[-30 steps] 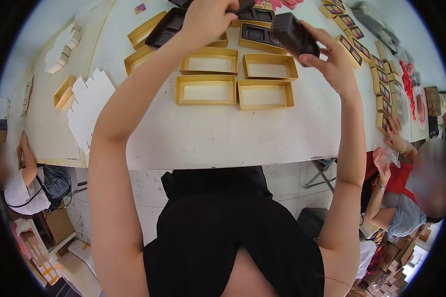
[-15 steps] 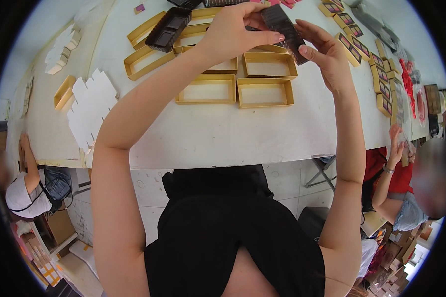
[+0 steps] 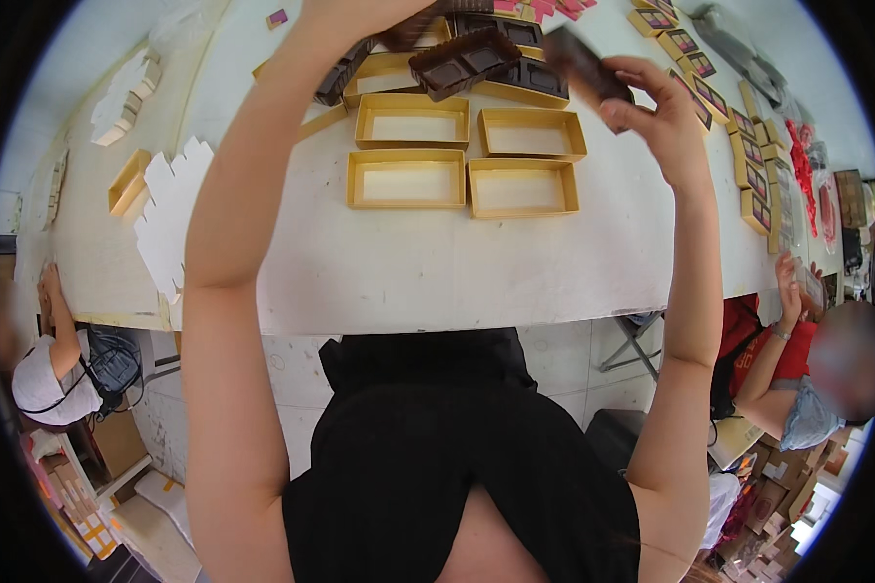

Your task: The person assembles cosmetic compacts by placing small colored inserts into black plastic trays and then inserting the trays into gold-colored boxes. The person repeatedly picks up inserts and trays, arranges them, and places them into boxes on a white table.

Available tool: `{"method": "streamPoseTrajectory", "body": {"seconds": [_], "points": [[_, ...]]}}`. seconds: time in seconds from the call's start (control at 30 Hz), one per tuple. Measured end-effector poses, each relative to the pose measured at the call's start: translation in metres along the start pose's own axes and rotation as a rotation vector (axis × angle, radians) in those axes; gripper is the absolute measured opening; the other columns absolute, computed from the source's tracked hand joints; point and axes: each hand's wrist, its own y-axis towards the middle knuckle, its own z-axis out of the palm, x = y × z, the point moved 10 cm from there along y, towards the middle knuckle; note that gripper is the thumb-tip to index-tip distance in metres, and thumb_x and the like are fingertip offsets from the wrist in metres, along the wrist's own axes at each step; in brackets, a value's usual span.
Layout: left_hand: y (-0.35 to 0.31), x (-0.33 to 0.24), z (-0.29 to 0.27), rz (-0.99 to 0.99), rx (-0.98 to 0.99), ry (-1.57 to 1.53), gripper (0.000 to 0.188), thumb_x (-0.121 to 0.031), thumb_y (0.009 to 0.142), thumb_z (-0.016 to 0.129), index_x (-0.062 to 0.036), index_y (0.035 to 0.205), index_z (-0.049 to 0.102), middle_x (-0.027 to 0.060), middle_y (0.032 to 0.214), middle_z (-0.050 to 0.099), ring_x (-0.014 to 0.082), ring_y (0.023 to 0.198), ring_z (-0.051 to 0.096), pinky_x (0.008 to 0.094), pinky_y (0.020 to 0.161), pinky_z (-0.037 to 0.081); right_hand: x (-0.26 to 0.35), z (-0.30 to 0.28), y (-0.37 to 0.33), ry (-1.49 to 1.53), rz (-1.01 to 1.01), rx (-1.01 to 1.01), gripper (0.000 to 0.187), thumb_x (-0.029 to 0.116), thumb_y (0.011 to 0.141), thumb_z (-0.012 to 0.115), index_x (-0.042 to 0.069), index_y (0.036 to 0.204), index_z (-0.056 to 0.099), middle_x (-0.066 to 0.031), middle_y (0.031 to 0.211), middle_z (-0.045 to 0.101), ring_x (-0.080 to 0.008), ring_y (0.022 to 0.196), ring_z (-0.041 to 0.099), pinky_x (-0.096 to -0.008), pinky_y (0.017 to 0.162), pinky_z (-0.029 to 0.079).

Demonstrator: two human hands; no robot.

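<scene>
My right hand [image 3: 656, 117] grips a dark brown plastic tray or stack of trays [image 3: 581, 73], blurred by motion, over the right of the table. At the top edge my left hand [image 3: 369, 17], partly cut off, is closed on a blurred brown plastic tray [image 3: 420, 31]; its fingertips are hidden. Between the hands a brown tray [image 3: 465, 62] lies tilted across gold boxes. Another tray [image 3: 535, 80] sits inside a gold box to its right. Nearer to me stand open gold boxes, among them a front left box [image 3: 405, 194] and a front right box [image 3: 523, 202].
White notched card pieces [image 3: 170, 214] and a small gold box [image 3: 126, 183] lie at the left. Filled gold boxes [image 3: 749, 160] line the right side of the white table [image 3: 428, 277]. Another person's hands [image 3: 792, 291] work at the right; a person [image 3: 58, 360] sits at the left.
My hands have moved apart, the left one up and left, the right one slightly right with its dark tray. Brown trays now lie on and in the back boxes.
</scene>
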Motion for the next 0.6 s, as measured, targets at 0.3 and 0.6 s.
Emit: {"method": "streamPoseTrajectory", "body": {"seconds": [0.3,0.6], "points": [[-0.084,-0.02,0.133,0.329,0.51,0.333,0.067,-0.042,0.078,0.078,-0.0029,0.128,0.055,0.0116,0.102,0.064,0.0305,0.101,0.062,0.0416,0.082,0.053,0.041,0.066,-0.032,-0.74,-0.439,0.125,0.043,-0.002,0.069,0.077,0.006,0.11,0.069,-0.0028,0.107,0.07,-0.0266,0.106,0.057,-0.036,0.085,0.054],[-0.08,-0.016,0.141,0.366,0.463,0.1,0.07,-0.033,0.077,0.08,-0.0084,0.136,0.052,0.0139,0.082,0.069,0.0327,0.078,0.067,0.0408,0.07,0.053,0.037,0.081,-0.025,-1.019,-0.552,0.036,0.032,0.007,0.076,0.074,0.009,0.108,0.072,-0.0004,0.105,0.069,-0.0241,0.098,0.058,-0.034,0.08,0.055]]}}
